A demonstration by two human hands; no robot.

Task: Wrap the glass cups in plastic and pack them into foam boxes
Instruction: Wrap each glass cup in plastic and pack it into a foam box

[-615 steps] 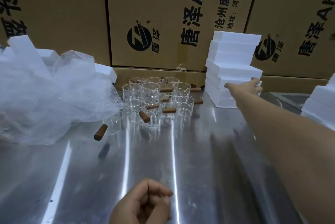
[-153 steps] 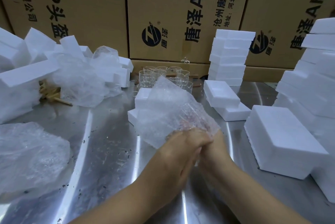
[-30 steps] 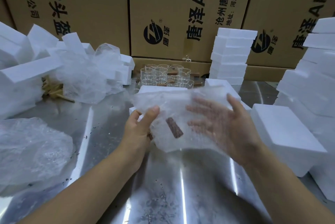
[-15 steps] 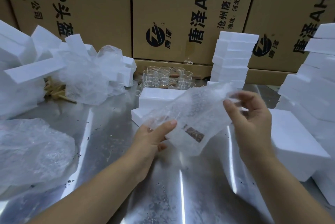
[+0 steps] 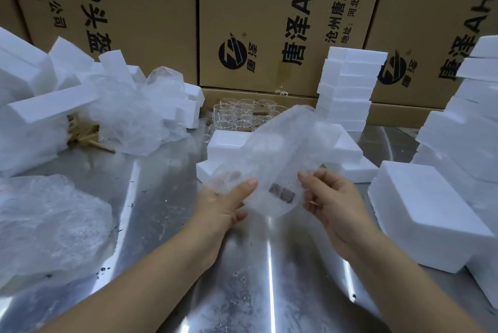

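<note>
Above the steel table [image 5: 161, 198] I hold a clear bubble-wrap bag [image 5: 272, 155] with a glass cup inside; only its brown wooden handle [image 5: 282, 193] shows through the plastic. My left hand [image 5: 223, 203] pinches the bag's lower left edge with thumb on top. My right hand [image 5: 331, 198] grips its lower right side, fingers curled. The bag's upper end slants up to the right. Several bare glass cups [image 5: 239, 116] stand at the back of the table. Low white foam boxes [image 5: 229, 144] lie behind the bag.
A foam stack [image 5: 347, 87] rises at the back right, and a large foam box [image 5: 420, 211] with more foam sits at the right. Crumpled plastic [image 5: 51, 227] lies at the near left, with foam pieces and more plastic [image 5: 129, 114] at the far left. Cardboard cartons [image 5: 269, 17] line the back.
The bag has swung from flat to slanting up to the right. My right hand came down from the bag's upper end to its lower right side, and the left thumb shifted along the lower edge.
</note>
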